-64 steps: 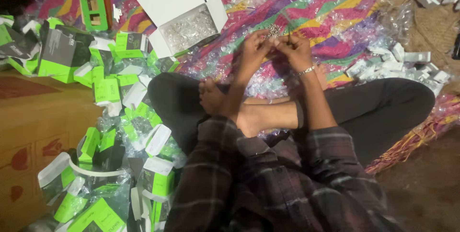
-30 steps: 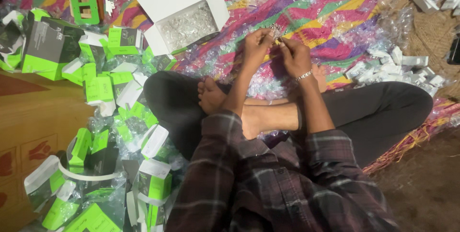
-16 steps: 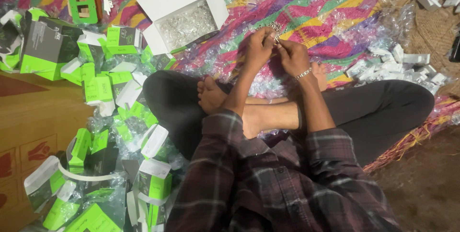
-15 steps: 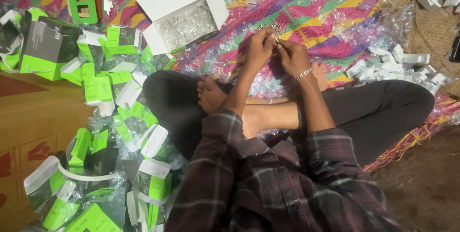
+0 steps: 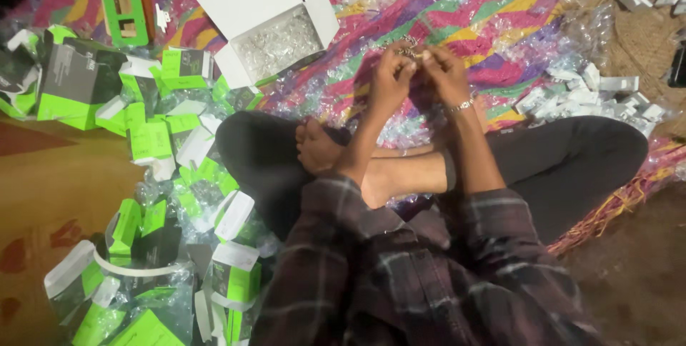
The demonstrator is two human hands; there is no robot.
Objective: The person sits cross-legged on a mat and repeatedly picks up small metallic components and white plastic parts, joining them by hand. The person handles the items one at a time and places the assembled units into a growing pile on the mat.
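Pinching small metal part [image 5: 410, 48] between left hand [image 5: 391, 78] and right hand [image 5: 444, 73], fingertips closed on it, holding above striped mat [image 5: 500, 24] near open white box [image 5: 275, 28], keeping parts within reach.

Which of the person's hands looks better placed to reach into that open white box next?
Probably the left hand: the open white box lies on its side, while the right hand would have to cross over. Both pinch a small metallic piece.
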